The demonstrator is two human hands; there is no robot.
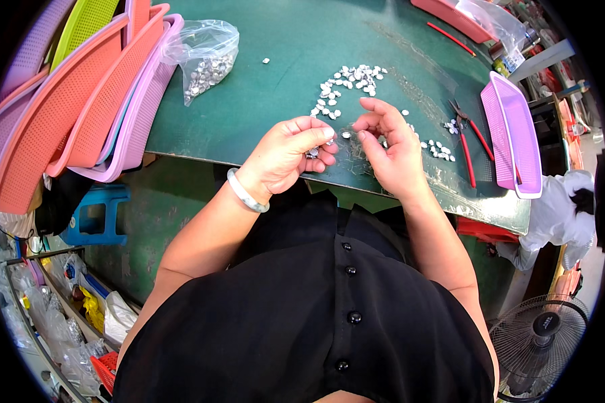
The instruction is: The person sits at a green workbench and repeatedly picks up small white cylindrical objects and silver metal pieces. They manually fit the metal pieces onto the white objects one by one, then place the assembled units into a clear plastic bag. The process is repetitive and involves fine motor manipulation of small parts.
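Observation:
My left hand [288, 156], with a pale bangle [245, 193] on its wrist, is closed around a few small silvery metal pieces [312, 153]. One piece shows by the thumb tip. My right hand [393, 149] is just across from it, fingers bent and apart, thumb near the index finger, with nothing visible between them. A single silvery piece [346, 135] lies on the green table [282, 94] between the hands. Beyond them is a loose pile of similar pieces [363, 77]. A smaller group [439, 150] lies right of my right hand, partly hidden by it.
A clear bag of silvery pieces [210, 70] stands near stacked plastic baskets [91, 101] at left. Red-handled pliers [465, 144] lie on the right beside a purple basket [514, 134]. A blue stool [97, 215], a fan [541, 342] and a person in white [554, 215] are around the table.

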